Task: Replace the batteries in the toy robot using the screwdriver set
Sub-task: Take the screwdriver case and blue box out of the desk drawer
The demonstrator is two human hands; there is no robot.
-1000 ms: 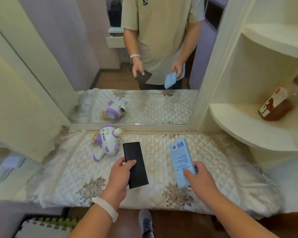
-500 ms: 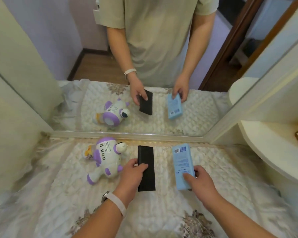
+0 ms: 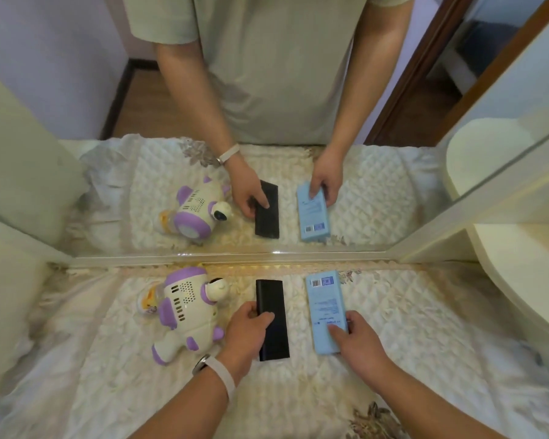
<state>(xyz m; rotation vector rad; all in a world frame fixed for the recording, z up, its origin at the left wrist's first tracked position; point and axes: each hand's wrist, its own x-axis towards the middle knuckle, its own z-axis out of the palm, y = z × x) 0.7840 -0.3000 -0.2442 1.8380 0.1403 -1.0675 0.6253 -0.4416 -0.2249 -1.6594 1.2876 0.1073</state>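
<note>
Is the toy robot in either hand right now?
No, the toy robot lies on the quilted cloth, while the left hand grips the black case and the right hand holds the blue box.

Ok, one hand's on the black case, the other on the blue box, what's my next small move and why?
Probably release the blue box with your right hand and open the black case, likely the screwdriver set, which your left hand grips. Both lie on the quilted cloth, the toy robot lies beside them, and no screwdriver shows.
</note>
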